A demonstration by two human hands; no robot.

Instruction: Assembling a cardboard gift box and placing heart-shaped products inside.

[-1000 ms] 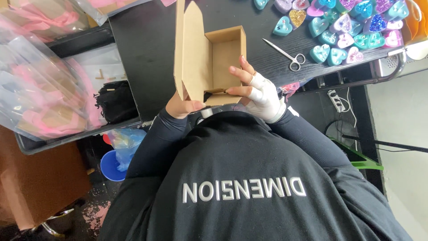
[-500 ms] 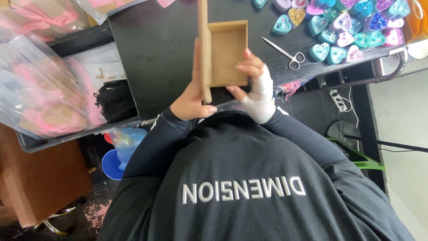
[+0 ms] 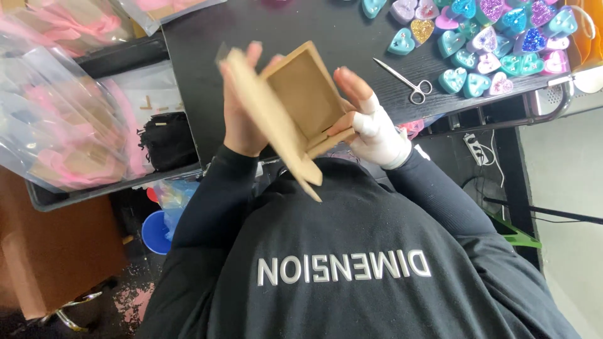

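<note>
I hold a small brown cardboard box (image 3: 306, 94) over the near edge of a black table (image 3: 201, 56), its open side facing me and tilted. My left hand (image 3: 240, 113) lies flat against the long lid flap (image 3: 276, 135), which slants down toward my chest. My right hand (image 3: 367, 119), wrapped in white at the palm and wrist, grips the box's right wall and lower corner. The box looks empty inside.
Scissors (image 3: 405, 80) lie on the table right of the box. Several glittery heart-shaped pieces (image 3: 496, 44) fill the far right corner. Clear bags of pink items (image 3: 56, 119) sit on a shelf at left. A blue bucket (image 3: 154, 231) and a brown carton (image 3: 50, 251) stand below.
The box has turned and tilted in my hands. The lid flap, upright before, now slants down toward my chest, and my left hand has moved up flat against it.
</note>
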